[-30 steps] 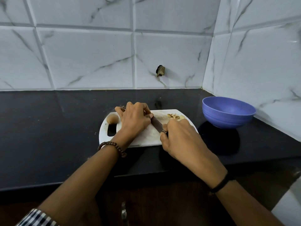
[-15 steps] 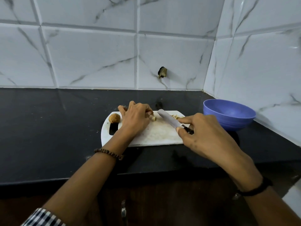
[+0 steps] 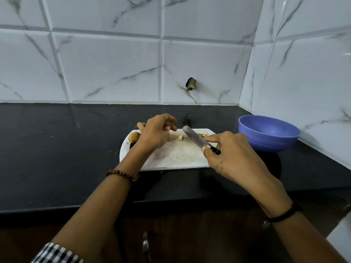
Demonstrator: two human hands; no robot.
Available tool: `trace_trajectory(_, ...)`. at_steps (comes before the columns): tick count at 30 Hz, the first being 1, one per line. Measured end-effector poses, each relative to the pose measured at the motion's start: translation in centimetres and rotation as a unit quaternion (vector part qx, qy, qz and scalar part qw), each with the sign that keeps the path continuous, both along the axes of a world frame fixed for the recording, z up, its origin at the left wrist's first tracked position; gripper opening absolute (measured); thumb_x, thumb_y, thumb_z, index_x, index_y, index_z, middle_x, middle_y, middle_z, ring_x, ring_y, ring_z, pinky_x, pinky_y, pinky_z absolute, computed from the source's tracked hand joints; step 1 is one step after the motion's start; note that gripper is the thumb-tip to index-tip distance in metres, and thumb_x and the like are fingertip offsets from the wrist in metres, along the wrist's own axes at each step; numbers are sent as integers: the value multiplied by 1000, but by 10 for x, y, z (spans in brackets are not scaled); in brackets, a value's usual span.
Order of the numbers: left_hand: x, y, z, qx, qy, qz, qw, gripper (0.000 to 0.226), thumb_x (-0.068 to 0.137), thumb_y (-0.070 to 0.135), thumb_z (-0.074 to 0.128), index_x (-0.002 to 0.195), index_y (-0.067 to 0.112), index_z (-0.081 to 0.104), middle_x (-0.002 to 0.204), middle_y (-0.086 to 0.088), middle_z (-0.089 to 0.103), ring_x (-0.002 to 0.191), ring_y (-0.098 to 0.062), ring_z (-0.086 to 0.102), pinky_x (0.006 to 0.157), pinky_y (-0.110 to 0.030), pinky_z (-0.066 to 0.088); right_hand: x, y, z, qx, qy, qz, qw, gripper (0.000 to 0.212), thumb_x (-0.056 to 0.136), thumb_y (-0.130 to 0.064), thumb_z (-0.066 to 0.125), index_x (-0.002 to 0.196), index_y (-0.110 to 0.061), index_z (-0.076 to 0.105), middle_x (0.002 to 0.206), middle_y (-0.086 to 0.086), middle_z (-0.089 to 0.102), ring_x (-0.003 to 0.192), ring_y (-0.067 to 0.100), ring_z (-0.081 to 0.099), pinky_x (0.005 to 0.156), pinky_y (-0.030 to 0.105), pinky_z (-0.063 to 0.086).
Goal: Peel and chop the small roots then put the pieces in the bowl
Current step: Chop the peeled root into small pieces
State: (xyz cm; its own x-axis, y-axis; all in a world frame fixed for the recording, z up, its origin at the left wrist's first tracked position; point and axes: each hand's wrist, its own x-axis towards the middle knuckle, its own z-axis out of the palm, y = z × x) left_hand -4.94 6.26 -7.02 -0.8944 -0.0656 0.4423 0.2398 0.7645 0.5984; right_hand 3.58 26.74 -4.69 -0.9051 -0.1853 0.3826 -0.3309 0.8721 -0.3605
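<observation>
Your right fingers (image 3: 215,137) grip the knife (image 3: 195,138); left fingers (image 3: 168,128) curl loosely, empty. Pinch that light, likely slippery piece (image 3: 180,137) by its sides.

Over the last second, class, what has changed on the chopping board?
The right hand, gripping the knife, drew it rightward, away from the left hand, whose fingers lifted, baring a cut piece. The board, whole root and bowl stayed put.
</observation>
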Motion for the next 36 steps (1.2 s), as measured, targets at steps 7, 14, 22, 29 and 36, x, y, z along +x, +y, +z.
trace_trajectory(7,4,-12,5,18,12,50,999,32,91,3,57,106,29,69,100,15,72,99,-2,63,91,-32,23,4,-18,-4,3,9,22,1000,37,92,-33,55,127,-28,63,73,-2,51,61,18,50,54,27,40)
trace_trajectory(14,10,-20,1,-70,23,77,994,25,94,10,60,102,30,71,101,12,72,103,-8,60,85,-32,19,0,-26,-9,45,3,13,999,29,93,-32,51,115,-20,65,92,4,53,72,22,53,61,29,42)
trace_trajectory(22,12,-20,0,-201,-30,54,978,22,98,28,55,110,41,69,119,11,62,118,-17,40,86,-37,18,3,-31,-5,47,22,17,998,29,93,-34,51,117,-24,65,102,4,58,77,21,53,63,30,45)
trace_trajectory(29,13,-21,0,-227,-48,46,972,20,98,38,53,112,42,67,117,8,55,122,-17,35,93,-40,21,4,-17,-7,51,0,-21,998,33,95,-29,52,125,-19,60,96,4,49,87,27,60,71,34,51)
trace_trajectory(36,14,-18,0,-176,-24,31,984,19,88,47,65,102,35,68,111,10,57,121,-15,33,89,-36,18,-7,-1,-6,46,6,-62,997,37,91,-33,54,123,-14,62,99,11,62,82,27,62,69,41,55)
